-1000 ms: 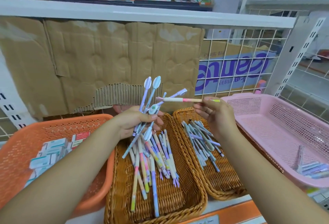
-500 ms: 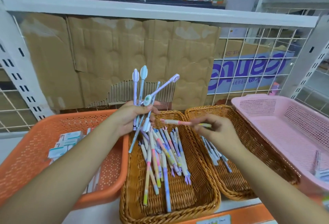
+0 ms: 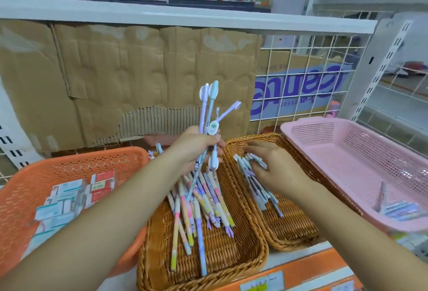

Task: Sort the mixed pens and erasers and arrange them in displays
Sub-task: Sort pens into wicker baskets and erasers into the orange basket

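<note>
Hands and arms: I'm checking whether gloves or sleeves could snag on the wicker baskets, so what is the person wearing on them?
Nothing visible. The left hand and right hand are bare, without gloves, rings or a watch. Both forearms are uncovered right to the bottom edge of the picture, so no sleeve shows.

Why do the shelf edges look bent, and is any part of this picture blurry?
Head view: the wide-angle lens bows the white shelf edge and leans the slotted upright. The pens in the pink basket at the right edge are smeared. The left hand and its bunch of pens look fairly sharp. Lighting is soft and even, with no strong glare.
</note>
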